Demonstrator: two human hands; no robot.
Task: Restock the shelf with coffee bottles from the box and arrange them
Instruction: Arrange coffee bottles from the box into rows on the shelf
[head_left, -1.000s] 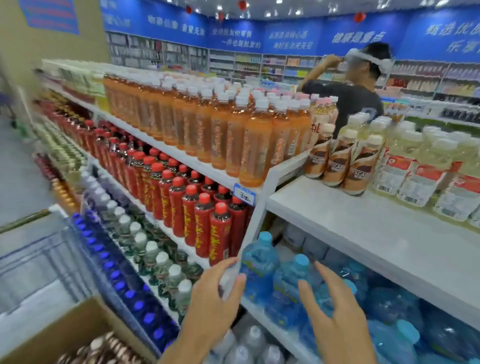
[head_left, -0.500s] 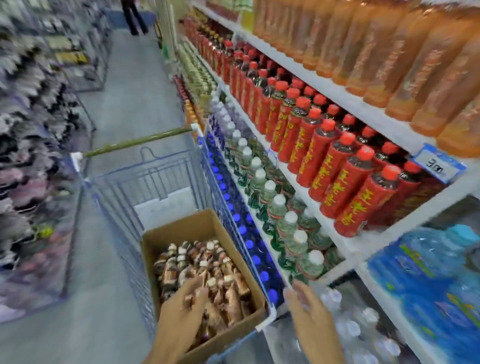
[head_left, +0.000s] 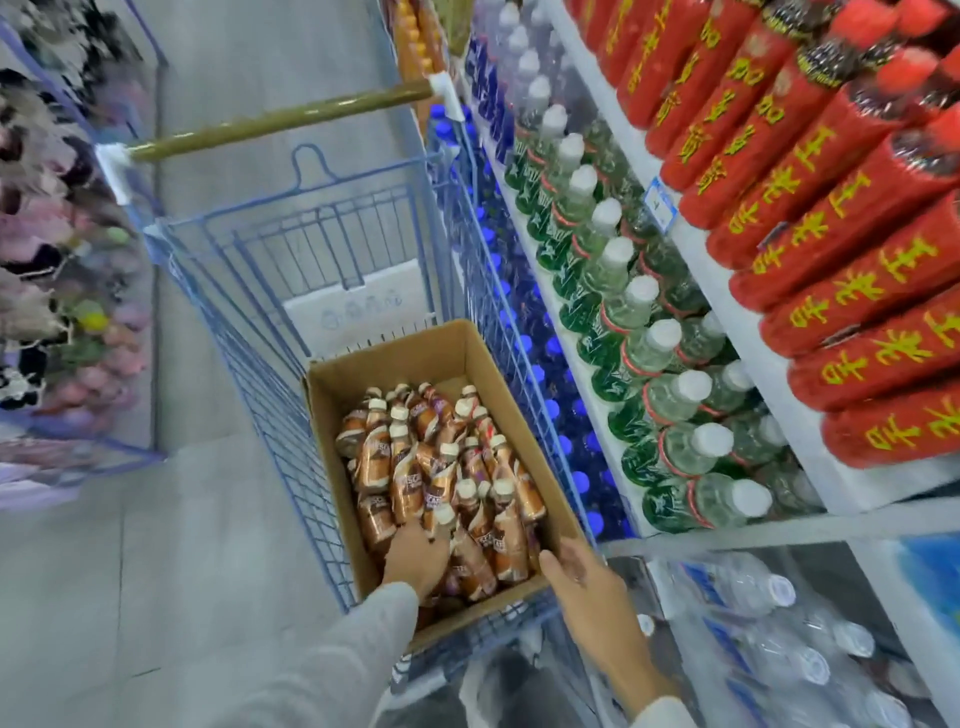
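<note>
An open cardboard box (head_left: 457, 348) sits in a blue wire shopping cart (head_left: 291, 249). It holds several brown coffee bottles (head_left: 441, 457) with cream caps, lying in a heap. My left hand (head_left: 415, 556) is down inside the box's near end, fingers curled over a coffee bottle there. My right hand (head_left: 587, 587) hovers at the box's near right corner, fingers extended, holding nothing. The shelf spot for the coffee is out of view.
Shelving (head_left: 727, 291) runs along the right: red-labelled bottles (head_left: 810, 218) on top, green bottles with white caps (head_left: 639, 353) below, blue-capped bottles (head_left: 540, 374) lower, water bottles (head_left: 779, 623) at bottom right. The cart's handle (head_left: 280, 122) is far. Grey aisle floor (head_left: 130, 571) lies left.
My view swung from the upper shelf down to the cart. My left hand has sunk deeper among the bottles and my right hand has come in to the box's corner.
</note>
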